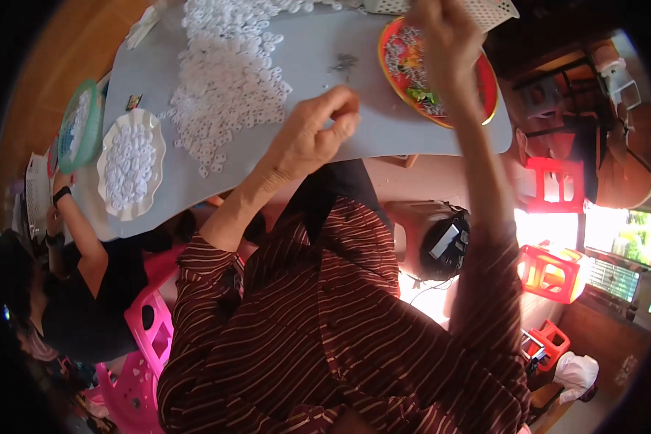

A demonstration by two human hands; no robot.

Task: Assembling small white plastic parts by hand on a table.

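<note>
My left hand [317, 129] is above the table's near edge, thumb and fingers curled together in a pinch; whatever lies between them is too small to make out. My right hand [450, 40] is raised over a red oval tray [489, 90], slightly blurred, its fingers bunched near the picture's top edge. Small silvery metal pieces [396, 61] lie in that tray. Left of my left hand spreads a large heap of small white plastic pieces with holes [228, 94]. A little cluster of thin dark metal bits [345, 62] sits on the grey table [311, 47] between the heap and the tray.
A scalloped white dish [157, 145] of white pieces stands at the table's left, beside a green basket [92, 137]. A perforated white basket [495, 11] is behind the tray. At left sits another person [79, 304], an arm near the basket. Red stools [557, 271] stand right.
</note>
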